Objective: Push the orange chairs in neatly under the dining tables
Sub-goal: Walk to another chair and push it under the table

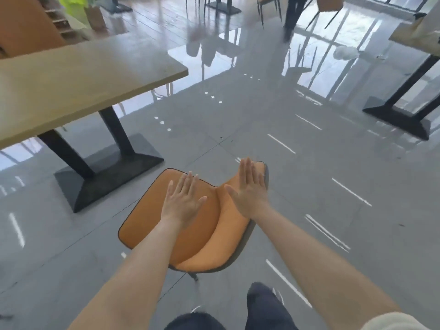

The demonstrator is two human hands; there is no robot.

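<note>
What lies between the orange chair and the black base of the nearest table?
Nothing: in the head view, only bare grey floor tile separates the orange chair from the table base.

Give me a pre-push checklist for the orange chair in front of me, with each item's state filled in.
1. Left hand open, over the seat: ok.
2. Right hand open, at the backrest: ok.
3. Either hand gripping the orange chair: not ok, fingers flat and spread.
4. Chair under the table: not ok, it stands clear of it.
5. Floor between chair and table base clear: ok.
6. Chair legs: cannot tell, mostly hidden.
</note>
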